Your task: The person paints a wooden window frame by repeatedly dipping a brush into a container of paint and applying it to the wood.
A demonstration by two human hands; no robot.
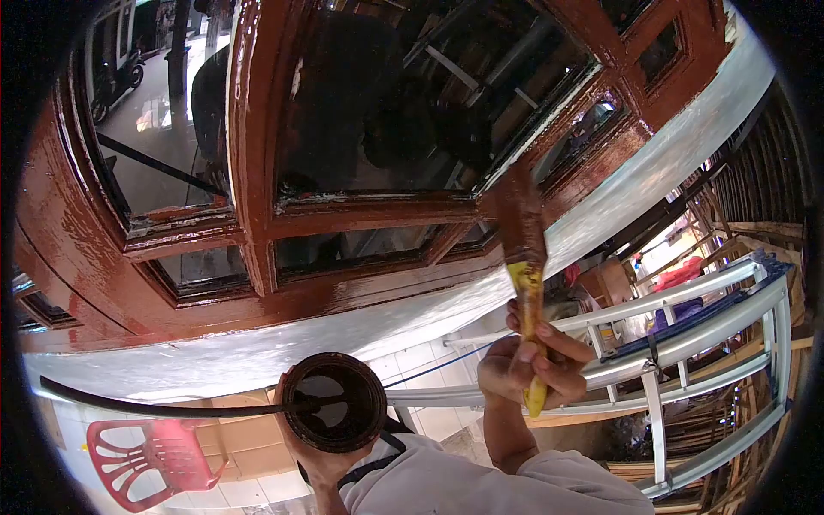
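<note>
My right hand [541, 360] is closed round the yellow handle of a paintbrush [525, 232]. Its bristles, coated in brown paint, point up and overlap the lower right corner of a window frame [369, 215]. The frame's wood is glossy reddish brown, with pale streaks along the edges of the dark glass. Lower down, my left hand [322, 459] grips a paint can [335, 402] from the side and below. Dark brown paint coats the can's rim and inner wall, and a shiny pool lies inside. Most of the left fingers are hidden behind the can.
An aluminium ladder [687, 360] lies at the right beside stacked wood strips. White wall [412, 322] runs below the frame. A red plastic chair [154, 459] and cardboard [245, 438] are at the lower left. A dark hose-like strip [163, 409] crosses toward the can.
</note>
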